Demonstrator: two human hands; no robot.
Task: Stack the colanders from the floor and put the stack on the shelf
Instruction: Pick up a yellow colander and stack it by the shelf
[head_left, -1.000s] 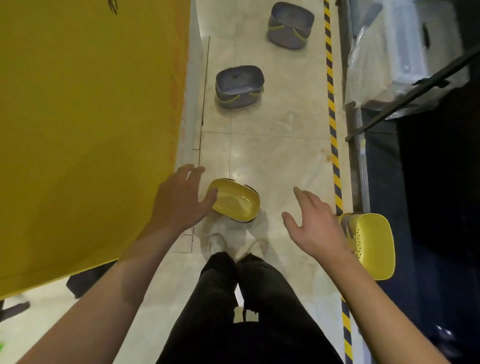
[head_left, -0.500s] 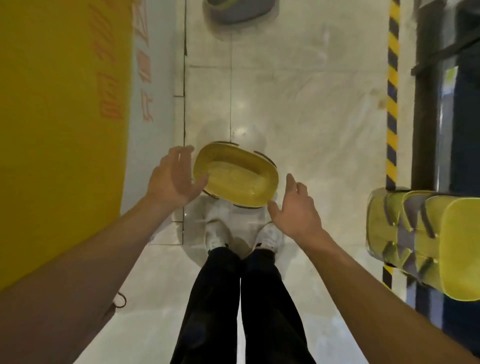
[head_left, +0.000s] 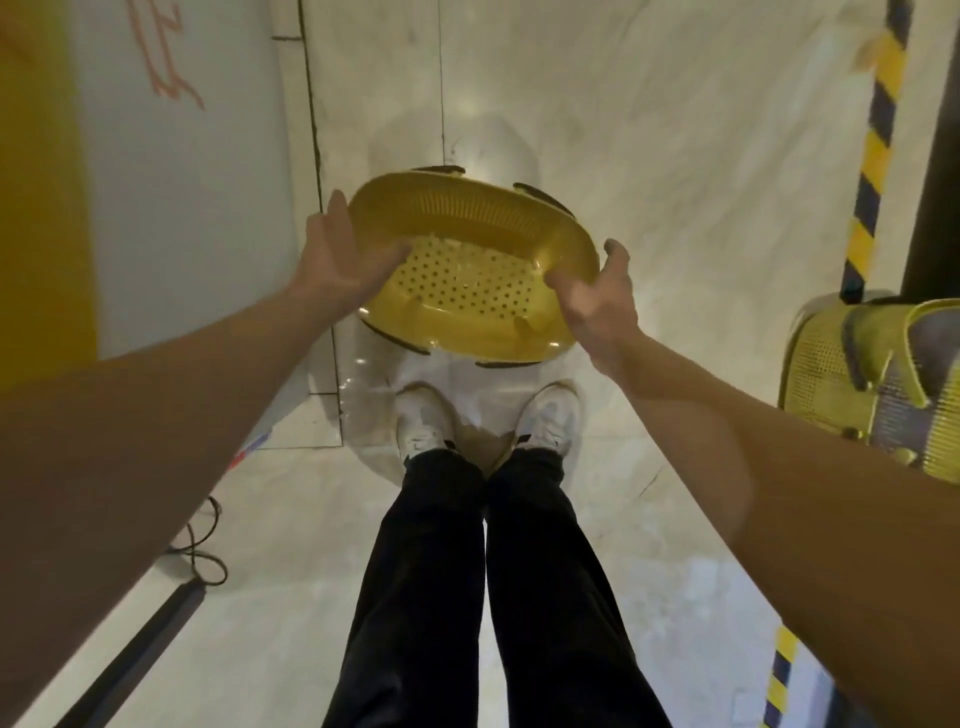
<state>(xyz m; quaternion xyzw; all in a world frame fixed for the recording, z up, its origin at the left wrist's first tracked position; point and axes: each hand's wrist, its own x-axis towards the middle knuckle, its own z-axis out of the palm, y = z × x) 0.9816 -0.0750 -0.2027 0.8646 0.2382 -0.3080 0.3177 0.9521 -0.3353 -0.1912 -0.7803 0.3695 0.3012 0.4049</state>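
I hold one yellow colander (head_left: 470, 270) up in front of me above my two white shoes (head_left: 423, 426), with my left hand (head_left: 337, 260) wrapped on its left rim and my right hand (head_left: 597, 296) on its right rim. One pile of yellow and grey colanders (head_left: 872, 384) lies on its side at my right. The shiny floor (head_left: 649, 156) ahead is open, with a striped line (head_left: 878, 145) along its right edge.

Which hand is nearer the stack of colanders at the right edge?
The right hand. It grips the yellow colander's right end, on the side toward the stack of colanders. The left hand grips the opposite end, farther from the stack.
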